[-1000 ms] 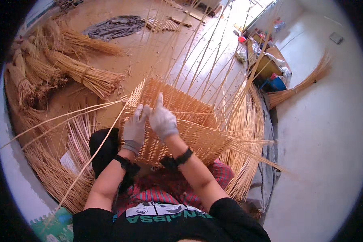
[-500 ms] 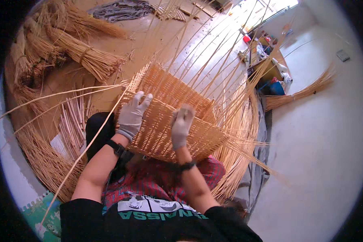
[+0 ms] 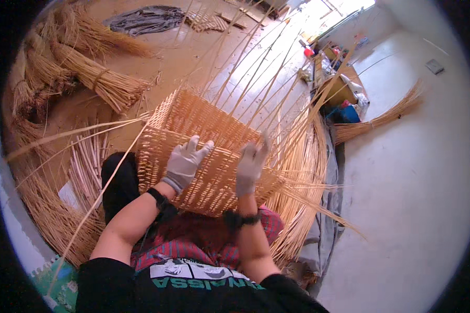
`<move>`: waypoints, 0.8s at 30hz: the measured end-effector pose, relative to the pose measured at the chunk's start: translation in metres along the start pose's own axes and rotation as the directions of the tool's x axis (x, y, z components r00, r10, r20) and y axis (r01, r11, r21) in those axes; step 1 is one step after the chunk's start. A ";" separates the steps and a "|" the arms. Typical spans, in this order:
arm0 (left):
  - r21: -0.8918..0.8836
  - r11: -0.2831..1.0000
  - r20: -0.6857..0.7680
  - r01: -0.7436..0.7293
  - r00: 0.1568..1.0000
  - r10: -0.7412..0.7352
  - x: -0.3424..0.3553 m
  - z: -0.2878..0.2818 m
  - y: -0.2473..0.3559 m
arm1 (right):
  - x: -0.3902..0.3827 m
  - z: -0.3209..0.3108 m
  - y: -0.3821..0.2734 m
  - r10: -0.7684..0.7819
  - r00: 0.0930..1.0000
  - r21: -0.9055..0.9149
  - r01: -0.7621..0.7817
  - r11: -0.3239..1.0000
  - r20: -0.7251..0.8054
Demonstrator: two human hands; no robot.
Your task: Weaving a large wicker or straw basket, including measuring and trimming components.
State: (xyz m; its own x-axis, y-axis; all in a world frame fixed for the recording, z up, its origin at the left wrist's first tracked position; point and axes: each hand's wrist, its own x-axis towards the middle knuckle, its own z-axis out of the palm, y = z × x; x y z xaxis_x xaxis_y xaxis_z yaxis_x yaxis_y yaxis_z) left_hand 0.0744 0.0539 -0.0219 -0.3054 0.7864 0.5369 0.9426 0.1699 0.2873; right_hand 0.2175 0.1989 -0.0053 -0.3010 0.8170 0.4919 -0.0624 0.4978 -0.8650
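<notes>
A woven wicker basket [image 3: 203,172] rests across my lap, with long loose strands rising from it and sticking out at both sides. My left hand [image 3: 184,164], in a pale glove, touches the near wall at its top edge, fingers apart. Farther right along that edge, my gloved right hand [image 3: 249,164] is raised among the strands; its fingers are smeared by motion, so its grip is unclear.
Bundled reeds [image 3: 99,78] lie at upper left and loose pale canes [image 3: 303,182] to my right. A dark grey heap [image 3: 141,21], a cluttered shelf area [image 3: 339,88] and a leaning bundle [image 3: 381,120] by the white wall [image 3: 412,208] surround me.
Since a second ago my hands have moved apart, the right one shifting rightward along the basket's edge. The basket and view have shifted slightly, the basket now sitting farther left in view.
</notes>
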 end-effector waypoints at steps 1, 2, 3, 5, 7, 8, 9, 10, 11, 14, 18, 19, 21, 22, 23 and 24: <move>-0.008 1.000 0.009 0.027 1.000 -0.027 0.002 -0.005 0.005 | -0.019 -0.010 0.009 0.003 0.999 -0.081 0.001 0.997 0.047; 0.004 0.999 0.039 0.046 0.998 -0.046 0.003 -0.008 0.009 | -0.036 -0.019 0.017 0.006 0.995 -0.160 0.009 0.987 0.097; 0.031 0.996 0.080 0.079 0.993 -0.081 0.000 -0.009 0.006 | -0.056 -0.014 0.002 0.051 0.978 -0.267 0.005 0.964 0.202; 0.113 0.987 0.156 0.113 0.979 -0.130 -0.001 -0.016 0.008 | -0.064 0.001 -0.032 0.126 0.935 -0.548 0.082 0.832 0.331; 0.132 0.987 0.160 0.088 0.981 -0.109 -0.004 -0.007 0.009 | -0.025 0.031 -0.052 0.177 0.912 -0.813 0.226 0.537 0.370; 0.138 0.988 0.152 0.073 0.984 -0.094 -0.002 -0.007 0.011 | -0.001 0.040 -0.052 0.303 0.898 -0.854 0.135 0.503 0.320; 0.117 0.990 0.133 0.075 0.987 -0.090 0.004 -0.010 0.016 | 0.025 0.047 -0.049 0.419 0.870 -0.891 0.049 0.452 0.261; 0.105 0.990 0.113 0.098 0.988 -0.109 0.005 -0.013 0.017 | 0.038 0.053 -0.049 0.403 0.870 -0.792 -0.025 0.610 0.283; 0.088 0.989 0.102 0.117 0.987 -0.126 0.005 -0.015 0.017 | 0.051 0.057 -0.049 0.386 0.872 -0.661 -0.100 0.744 0.302; 0.054 0.997 0.050 0.047 0.997 -0.050 0.001 -0.016 0.007 | 0.044 0.033 -0.054 0.164 0.976 0.244 -0.196 0.950 0.145; 0.070 0.998 -0.014 -0.001 1.000 0.002 0.010 -0.020 0.020 | -0.035 -0.040 0.023 0.194 0.948 0.150 -0.160 0.976 -0.253; -0.152 0.988 -0.167 -0.017 0.986 -0.009 0.008 -0.006 0.019 | -0.049 -0.036 0.008 0.288 0.929 0.186 -0.248 0.951 -0.232; -0.225 0.974 0.077 -0.006 0.997 0.024 0.015 0.003 0.045 | -0.039 -0.035 -0.009 0.217 0.960 -0.011 -0.223 0.975 -0.179; -0.266 0.964 0.192 -0.010 0.979 0.063 0.022 -0.001 0.062 | -0.022 -0.035 -0.017 0.047 0.990 -0.223 -0.075 0.972 -0.130; -0.324 0.942 0.221 0.092 0.975 -0.019 0.018 0.019 0.073 | 0.005 -0.027 -0.029 -0.145 0.989 -0.399 0.130 0.908 -0.007; -0.249 0.966 0.238 0.070 0.971 -0.009 0.022 0.025 0.081 | 0.030 -0.024 -0.041 -0.326 0.939 -0.537 0.331 0.776 0.108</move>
State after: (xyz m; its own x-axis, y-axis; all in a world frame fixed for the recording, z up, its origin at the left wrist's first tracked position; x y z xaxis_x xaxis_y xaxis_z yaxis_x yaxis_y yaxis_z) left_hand 0.1477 0.0999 -0.0060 -0.2730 0.9036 0.3302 0.8557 0.0712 0.5125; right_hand 0.2337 0.2104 0.0471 -0.3646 0.5734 0.7336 0.3624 0.8132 -0.4554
